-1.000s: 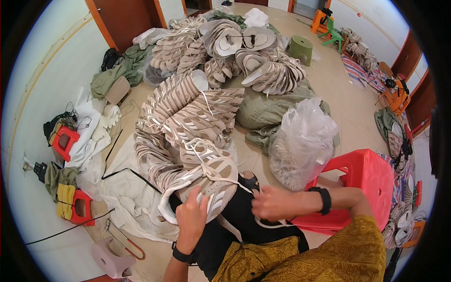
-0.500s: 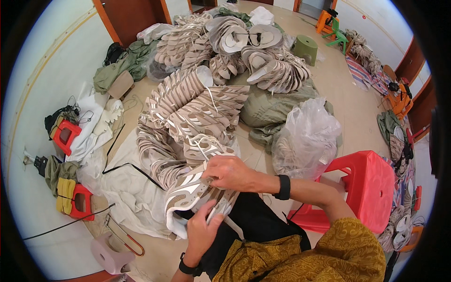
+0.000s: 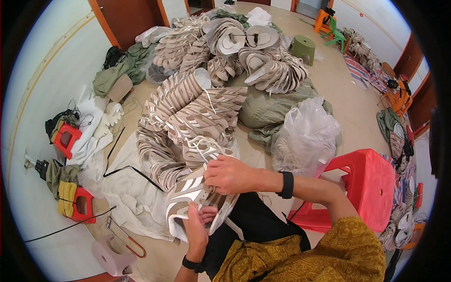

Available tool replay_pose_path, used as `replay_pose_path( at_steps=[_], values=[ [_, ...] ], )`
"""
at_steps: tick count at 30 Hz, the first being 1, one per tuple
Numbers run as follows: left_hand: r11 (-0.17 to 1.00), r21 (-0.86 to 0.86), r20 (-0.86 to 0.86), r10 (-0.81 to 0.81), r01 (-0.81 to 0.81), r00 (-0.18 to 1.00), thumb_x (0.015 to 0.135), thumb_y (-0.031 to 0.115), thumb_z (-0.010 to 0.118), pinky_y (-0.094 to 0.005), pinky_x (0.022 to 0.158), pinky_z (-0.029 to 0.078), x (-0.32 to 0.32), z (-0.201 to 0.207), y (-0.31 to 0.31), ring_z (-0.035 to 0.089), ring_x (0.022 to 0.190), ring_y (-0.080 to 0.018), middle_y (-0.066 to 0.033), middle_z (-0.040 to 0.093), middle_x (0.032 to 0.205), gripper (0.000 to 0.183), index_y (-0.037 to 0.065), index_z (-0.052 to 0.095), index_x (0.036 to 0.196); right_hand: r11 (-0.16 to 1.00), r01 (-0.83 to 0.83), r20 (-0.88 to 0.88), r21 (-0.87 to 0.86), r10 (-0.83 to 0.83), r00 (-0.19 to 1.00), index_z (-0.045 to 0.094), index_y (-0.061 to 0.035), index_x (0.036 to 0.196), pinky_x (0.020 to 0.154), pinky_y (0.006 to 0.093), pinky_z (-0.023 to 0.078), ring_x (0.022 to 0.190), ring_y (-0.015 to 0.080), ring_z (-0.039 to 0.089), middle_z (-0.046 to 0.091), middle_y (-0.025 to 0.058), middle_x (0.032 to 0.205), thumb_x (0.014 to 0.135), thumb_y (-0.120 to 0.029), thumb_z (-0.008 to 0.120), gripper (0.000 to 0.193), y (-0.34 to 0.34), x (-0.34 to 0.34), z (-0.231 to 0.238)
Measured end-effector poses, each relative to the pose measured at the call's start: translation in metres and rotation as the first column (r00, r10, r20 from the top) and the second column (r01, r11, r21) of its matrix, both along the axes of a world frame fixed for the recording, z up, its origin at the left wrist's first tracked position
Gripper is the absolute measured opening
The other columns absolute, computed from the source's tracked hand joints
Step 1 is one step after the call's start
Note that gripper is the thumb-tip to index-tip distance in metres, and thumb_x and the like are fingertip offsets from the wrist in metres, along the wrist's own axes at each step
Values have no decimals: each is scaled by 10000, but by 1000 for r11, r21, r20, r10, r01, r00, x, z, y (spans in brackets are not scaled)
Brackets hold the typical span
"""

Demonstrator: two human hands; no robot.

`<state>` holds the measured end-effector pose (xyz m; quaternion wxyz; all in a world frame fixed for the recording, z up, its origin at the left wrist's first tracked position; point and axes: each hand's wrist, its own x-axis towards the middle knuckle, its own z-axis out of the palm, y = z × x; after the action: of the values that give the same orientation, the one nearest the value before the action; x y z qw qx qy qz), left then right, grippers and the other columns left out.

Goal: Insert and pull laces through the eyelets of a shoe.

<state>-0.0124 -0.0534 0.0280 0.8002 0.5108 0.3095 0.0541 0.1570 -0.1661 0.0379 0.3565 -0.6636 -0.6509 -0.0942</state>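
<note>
A beige and white shoe upper [image 3: 181, 199] lies across my lap with its open edge toward me. My left hand [image 3: 197, 231] grips that edge, the thumb on the outer face and the fingers at the opening. My right hand [image 3: 229, 175] is closed at the upper's throat, its fingertips pinching; whether a lace or only the upper's edge sits between them is hidden. Just beyond, another upper with white laces [image 3: 204, 149] touches the pile of stacked beige uppers [image 3: 202, 110].
A red plastic stool [image 3: 371, 188] stands at my right, beside a clear plastic bag [image 3: 307, 134]. White cloth [image 3: 127, 197] covers floor at left, near a lilac stool [image 3: 110, 256] and a hacksaw-like frame [image 3: 129, 239]. Farther back are more uppers [image 3: 277, 70] and a green stool [image 3: 303, 49].
My left hand has moved up onto the upper's side, the thumb now over its outer face. The upper has turned slightly. My right hand stays near the throat.
</note>
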Motion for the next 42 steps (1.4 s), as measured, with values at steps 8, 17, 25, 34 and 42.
replay_pose_path(
  at_steps=[8, 17, 25, 34, 42],
  values=[
    [988, 123, 59, 81, -88, 995, 922, 424, 371, -289, 564, 478, -2, 13, -8, 599, 616, -212, -161, 612, 734, 497, -40, 480, 1064, 999, 4, 411, 49, -24, 911, 508, -86, 570, 629, 309, 363, 661, 172, 484, 484, 11, 610, 590, -170, 570, 106, -13, -15, 32],
    [941, 320, 189, 49, -108, 981, 927, 281, 337, -293, 577, 498, 5, 34, -6, 629, 659, -243, -191, 611, 827, 431, -119, 485, 990, 957, -16, -159, -290, -31, 987, 562, -83, 812, 484, 357, 399, 527, 213, 552, 496, 13, 541, 707, -174, 551, 139, -47, -72, 28],
    [865, 322, 230, 323, -385, 918, 935, 397, 324, -277, 483, 473, 14, 32, 33, 609, 563, -226, -167, 605, 746, 515, -84, 499, 991, 745, -344, -132, -571, 330, 935, 471, -11, 1213, 436, 319, 466, 587, 221, 577, 539, 111, 692, 762, -135, 493, 468, -113, -142, -16],
    [915, 325, 221, 173, -240, 960, 954, 292, 334, -278, 568, 488, 4, 33, 22, 641, 674, -234, -173, 621, 841, 406, -75, 494, 1019, 995, -71, 83, -68, 76, 994, 563, -54, 989, 512, 281, 437, 630, 178, 535, 529, 36, 749, 640, -163, 612, 369, -71, -74, 52],
    [963, 268, 158, -38, -6, 987, 933, 223, 433, -237, 579, 467, -27, 18, -10, 615, 696, -135, -94, 641, 822, 307, -52, 569, 923, 967, 250, 136, -53, -241, 961, 589, -83, 1019, 511, 329, 446, 572, 211, 556, 523, 51, 662, 633, -154, 671, 401, -18, -45, 42]
  ],
)
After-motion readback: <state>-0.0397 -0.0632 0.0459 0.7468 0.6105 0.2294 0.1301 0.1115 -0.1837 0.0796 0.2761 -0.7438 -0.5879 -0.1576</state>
